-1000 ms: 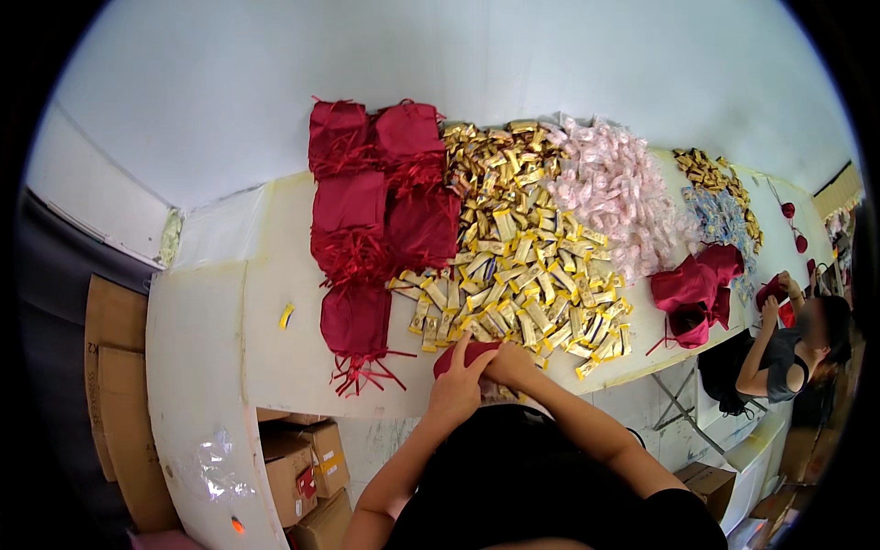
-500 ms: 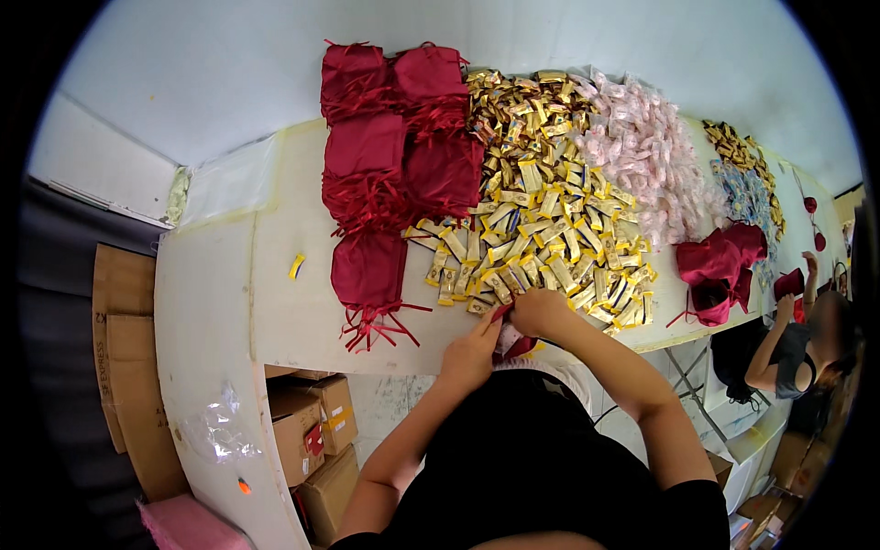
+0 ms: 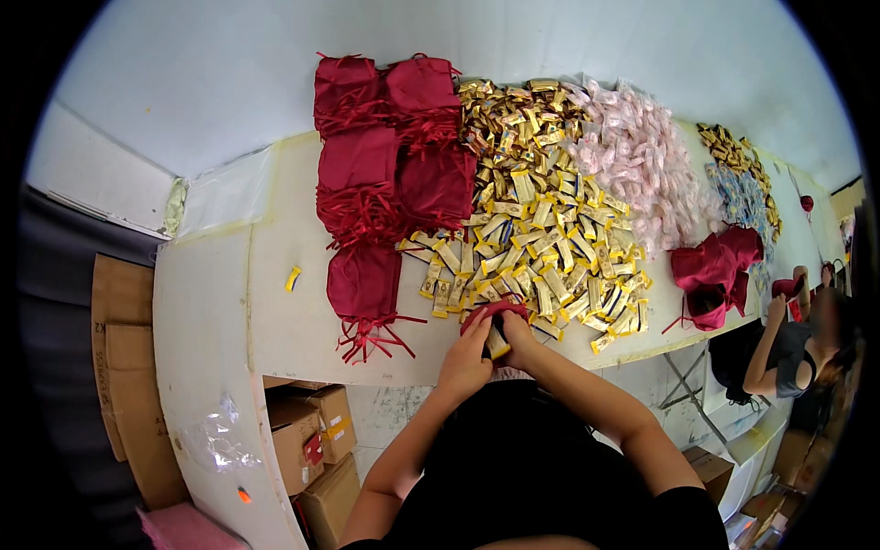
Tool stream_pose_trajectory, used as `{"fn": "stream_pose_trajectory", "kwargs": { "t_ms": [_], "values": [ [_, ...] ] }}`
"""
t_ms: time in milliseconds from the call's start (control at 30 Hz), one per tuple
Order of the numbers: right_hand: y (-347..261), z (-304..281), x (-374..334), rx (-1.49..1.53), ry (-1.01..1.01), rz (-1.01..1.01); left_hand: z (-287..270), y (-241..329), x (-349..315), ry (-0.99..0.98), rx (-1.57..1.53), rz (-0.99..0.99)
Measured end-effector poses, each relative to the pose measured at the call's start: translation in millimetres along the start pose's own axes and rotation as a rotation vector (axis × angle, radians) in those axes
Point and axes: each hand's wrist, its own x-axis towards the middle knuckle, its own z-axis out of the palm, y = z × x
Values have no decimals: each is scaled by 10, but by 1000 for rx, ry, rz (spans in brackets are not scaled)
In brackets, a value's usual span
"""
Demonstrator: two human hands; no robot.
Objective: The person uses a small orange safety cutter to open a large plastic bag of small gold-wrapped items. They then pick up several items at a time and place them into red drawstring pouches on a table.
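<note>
Near the table's front edge, my left hand (image 3: 467,364) and my right hand (image 3: 523,345) are closed round the two sides of a dark red drawstring pouch (image 3: 496,308). The pouch's mouth faces up and gapes. A cream-and-yellow wrapped bar (image 3: 497,346) shows between my hands, at the pouch's opening; its lower part is hidden. Just beyond my hands lies a heap of similar wrapped bars (image 3: 553,279). To their left, flat dark red pouches (image 3: 364,280) with ribbon ties lie in stacks.
Gold-wrapped pieces (image 3: 513,115) and pale pink packets (image 3: 637,147) are heaped at the back. Filled-looking red pouches (image 3: 715,275) stand on the right, near another person (image 3: 788,344). One loose bar (image 3: 292,279) lies on the left. Cardboard boxes (image 3: 307,440) sit beneath the table (image 3: 284,335).
My right hand has come back from the heap of bars to the pouch. The pouch is now lifted and spread between both hands, with a bar at its opening.
</note>
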Motion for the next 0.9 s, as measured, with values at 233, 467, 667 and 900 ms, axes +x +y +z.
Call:
{"fn": "stream_pose_trajectory", "kwargs": {
  "t_ms": [233,467,667,900],
  "values": [
    [-273,-64,-815,-1285,-127,-1069,-111,32,140,11,-292,-139],
    [-416,-228,-1074,-1520,-45,-1046,-125,402,222,-94,-758,-188],
    [-635,-1018,-984,-989,190,-1183,-237,597,202,-194,-897,-150],
    [-1307,-3599,-949,-29,858,-1190,-514,-69,121,-27,-758,-255]
  ]
}}
